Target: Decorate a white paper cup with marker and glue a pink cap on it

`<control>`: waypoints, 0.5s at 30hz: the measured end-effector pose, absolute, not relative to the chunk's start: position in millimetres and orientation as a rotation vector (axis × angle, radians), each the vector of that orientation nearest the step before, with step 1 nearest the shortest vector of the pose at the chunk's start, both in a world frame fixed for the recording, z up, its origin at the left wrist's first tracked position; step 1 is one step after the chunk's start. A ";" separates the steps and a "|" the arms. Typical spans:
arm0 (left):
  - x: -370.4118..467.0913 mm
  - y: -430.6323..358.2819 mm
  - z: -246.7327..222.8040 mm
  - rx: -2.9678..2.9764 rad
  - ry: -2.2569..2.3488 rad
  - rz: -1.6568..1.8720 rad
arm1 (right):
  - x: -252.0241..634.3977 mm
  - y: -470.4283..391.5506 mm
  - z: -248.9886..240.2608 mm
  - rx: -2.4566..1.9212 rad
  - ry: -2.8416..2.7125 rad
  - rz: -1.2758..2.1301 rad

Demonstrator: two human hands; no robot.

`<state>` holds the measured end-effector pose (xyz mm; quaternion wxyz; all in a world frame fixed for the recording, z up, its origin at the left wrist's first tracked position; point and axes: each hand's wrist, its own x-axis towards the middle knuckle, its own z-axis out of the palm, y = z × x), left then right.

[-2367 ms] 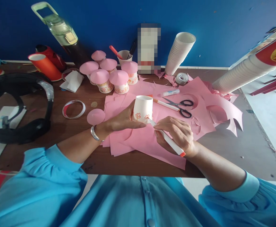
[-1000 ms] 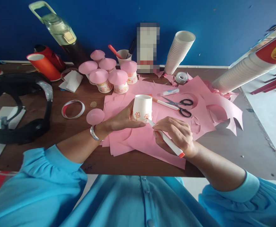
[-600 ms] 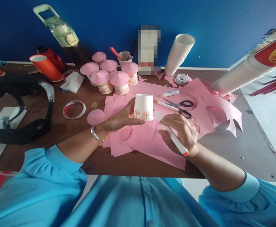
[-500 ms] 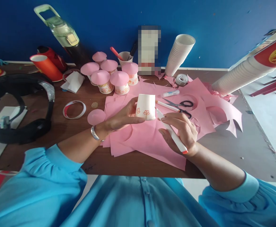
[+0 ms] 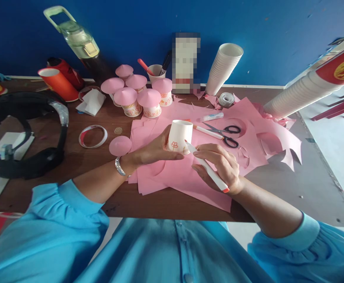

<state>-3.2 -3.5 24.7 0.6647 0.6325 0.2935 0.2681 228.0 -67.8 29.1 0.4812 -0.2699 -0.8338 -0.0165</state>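
My left hand point(image 5: 162, 147) is closed around a white paper cup point(image 5: 181, 131), turned upside down, with orange flowers drawn near its rim. Between the fingers of my right hand point(image 5: 223, 165) is a white marker point(image 5: 210, 169) with an orange end. Its orange tip is at the cup's lower right side; whether it touches cannot be told. Pink paper sheets point(image 5: 186, 177) lie beneath both hands. Behind the right hand are black-handled scissors point(image 5: 229, 135), a second white marker point(image 5: 208, 131) and a glue tube point(image 5: 212, 116).
Several decorated cups with pink cone tops point(image 5: 149, 98) stand behind my left hand. A loose pink cone point(image 5: 120, 146) and a tape roll point(image 5: 92, 136) lie to the left. Stacked white cups point(image 5: 225, 67) and a clear tape roll point(image 5: 226, 99) are at the back; a black headset-like frame point(image 5: 24, 133) sits far left.
The cup has turned and tilted in my left hand, so the flowers have shifted left. My right hand has moved left, bringing the marker tip in front of the cup's side.
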 end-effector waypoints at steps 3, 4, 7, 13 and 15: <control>-3.3 -3.3 25.1 1.442 0.672 0.624 | 227.5 -68.3 31.3 -0.644 -2.020 -0.048; -3.5 -3.5 25.8 1.448 0.680 0.620 | 227.3 -68.4 31.6 -0.645 -2.019 -0.051; -4.2 -3.6 27.5 1.469 0.690 0.606 | 226.6 -68.9 31.5 -0.645 -2.037 -0.066; -4.0 -1.9 26.0 1.501 0.663 0.609 | 225.2 -69.5 31.8 -0.627 -2.066 -0.093; -3.6 -1.3 25.4 1.500 0.650 0.615 | 224.6 -69.6 32.2 -0.626 -2.069 -0.097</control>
